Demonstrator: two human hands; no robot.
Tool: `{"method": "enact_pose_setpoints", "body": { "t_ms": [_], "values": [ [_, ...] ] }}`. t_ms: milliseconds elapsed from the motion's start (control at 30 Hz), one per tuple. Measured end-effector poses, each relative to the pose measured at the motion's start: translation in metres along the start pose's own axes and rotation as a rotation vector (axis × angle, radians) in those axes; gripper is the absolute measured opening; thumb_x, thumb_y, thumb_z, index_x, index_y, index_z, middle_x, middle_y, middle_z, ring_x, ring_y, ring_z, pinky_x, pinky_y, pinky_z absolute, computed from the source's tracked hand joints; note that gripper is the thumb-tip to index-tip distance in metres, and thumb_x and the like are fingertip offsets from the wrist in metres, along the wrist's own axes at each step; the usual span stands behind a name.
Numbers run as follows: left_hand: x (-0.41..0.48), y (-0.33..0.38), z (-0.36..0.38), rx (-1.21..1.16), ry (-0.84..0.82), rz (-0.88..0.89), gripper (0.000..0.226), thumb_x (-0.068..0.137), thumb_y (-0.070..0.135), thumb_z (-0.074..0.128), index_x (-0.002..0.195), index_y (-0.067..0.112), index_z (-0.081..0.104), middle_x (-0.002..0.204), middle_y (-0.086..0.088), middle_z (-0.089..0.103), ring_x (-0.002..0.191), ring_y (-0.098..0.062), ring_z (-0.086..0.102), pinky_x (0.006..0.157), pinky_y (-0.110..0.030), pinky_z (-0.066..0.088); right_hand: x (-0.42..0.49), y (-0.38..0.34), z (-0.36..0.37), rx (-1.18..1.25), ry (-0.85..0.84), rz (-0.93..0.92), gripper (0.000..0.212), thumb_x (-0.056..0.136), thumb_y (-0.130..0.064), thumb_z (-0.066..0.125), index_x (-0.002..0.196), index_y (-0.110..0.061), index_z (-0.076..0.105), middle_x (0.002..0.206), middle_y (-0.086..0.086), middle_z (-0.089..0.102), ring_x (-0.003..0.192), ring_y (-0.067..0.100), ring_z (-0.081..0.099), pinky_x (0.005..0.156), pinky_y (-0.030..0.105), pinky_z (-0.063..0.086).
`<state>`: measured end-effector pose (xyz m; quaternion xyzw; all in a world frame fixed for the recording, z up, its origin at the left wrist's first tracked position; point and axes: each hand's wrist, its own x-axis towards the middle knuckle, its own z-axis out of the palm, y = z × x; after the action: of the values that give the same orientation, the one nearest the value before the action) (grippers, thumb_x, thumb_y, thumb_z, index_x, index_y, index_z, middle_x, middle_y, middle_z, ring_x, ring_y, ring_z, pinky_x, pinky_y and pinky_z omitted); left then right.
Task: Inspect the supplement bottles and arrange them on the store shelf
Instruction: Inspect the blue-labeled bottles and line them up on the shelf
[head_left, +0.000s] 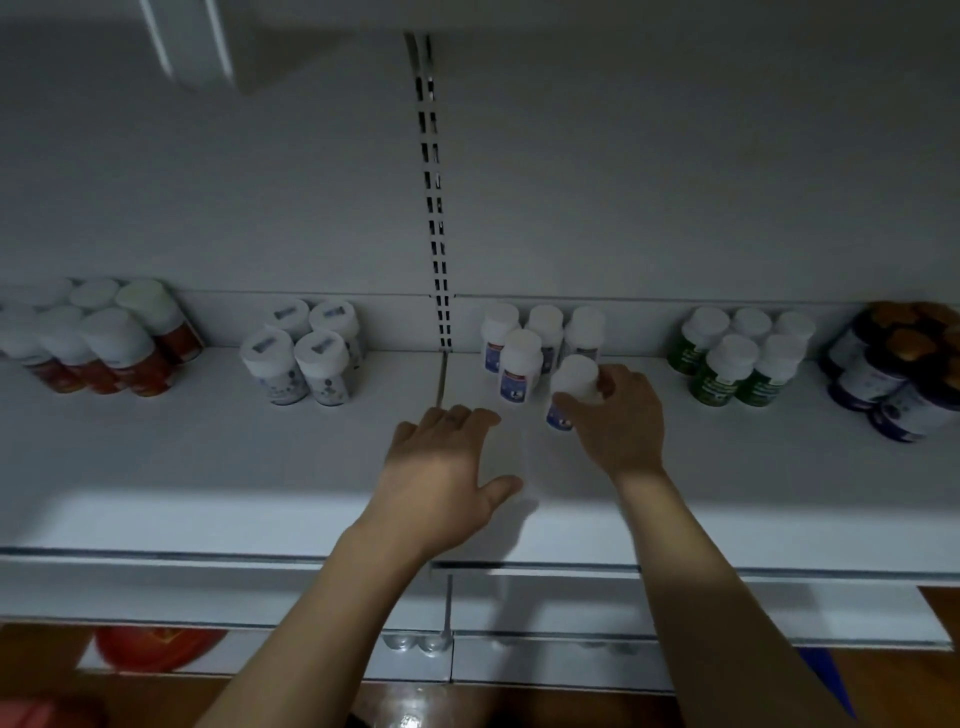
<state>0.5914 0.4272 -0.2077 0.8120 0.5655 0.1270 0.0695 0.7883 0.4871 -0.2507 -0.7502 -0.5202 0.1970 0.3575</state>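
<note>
Towards the back edge of the shelf (208, 457), just right of the slotted upright (435, 218), my right hand (618, 421) grips a supplement bottle (574, 382), with the fingers curled round its side close under the cap. The bottle leans, and I cannot tell whether its base touches the shelf.

What worries me is how crowded that spot is. The bottle sits just beside the front one of the blue-label group (521, 364). A careless push toward the back edge could knock that one into the three behind it. Because the grip is high, the base could swing as I lower it. If it lands tilted, it could tip over and roll toward the front edge.

My left hand (441, 467) is spread flat with straight fingers and holds nothing. It is over the middle of the shelf, but I cannot tell whether it rests there or hovers. A stray move could bump the bottle.

The bottle has a broad white cap, a pale body and a blue label, like the group behind it. The print is too blurred in this dim light to inspect. The green-label bottles (737, 364), nearer the shelf's right end, stand well apart.
</note>
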Motion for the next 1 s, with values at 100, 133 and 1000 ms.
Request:
{"method": "enact_pose_setpoints", "body": {
  "t_ms": [100, 133, 1000],
  "values": [
    [-0.003, 0.008, 0.000, 0.003, -0.066, 0.017, 0.068, 0.085, 0.057, 0.061, 0.142, 0.024, 0.043, 0.136, 0.000, 0.053, 0.123, -0.024, 0.048, 0.095, -0.035, 0.037, -0.026, 0.001, -0.014, 0.125, -0.044, 0.084, 0.045, 0.074, -0.029, 0.081, 0.112, -0.013, 0.061, 0.105, 0.000, 0.054, 0.096, 0.021, 0.056, 0.079, 0.029, 0.041],
    [-0.004, 0.009, 0.000, -0.006, -0.087, 0.028, 0.071, 0.086, 0.056, 0.060, 0.146, 0.026, 0.036, 0.141, 0.002, 0.048, 0.128, -0.022, 0.043, 0.099, -0.033, 0.034, -0.036, 0.003, -0.018, 0.204, -0.059, 0.115, 0.041, 0.073, -0.027, 0.082, 0.107, -0.016, 0.062, 0.105, -0.001, 0.059, 0.095, 0.019, 0.059, 0.080, 0.032, 0.046],
    [-0.053, 0.054, -0.044, -0.537, -0.027, 0.231, 0.098, 0.073, 0.042, 0.080, 0.149, 0.035, 0.019, 0.149, 0.025, 0.024, 0.134, 0.007, 0.032, 0.105, -0.014, 0.034, -0.115, -0.025, -0.093, 1.082, -0.615, 0.148, 0.029, 0.084, -0.038, 0.064, 0.094, -0.015, 0.079, 0.099, 0.013, 0.073, 0.093, 0.023, 0.068, 0.086, 0.036, 0.056]
  ]
}}
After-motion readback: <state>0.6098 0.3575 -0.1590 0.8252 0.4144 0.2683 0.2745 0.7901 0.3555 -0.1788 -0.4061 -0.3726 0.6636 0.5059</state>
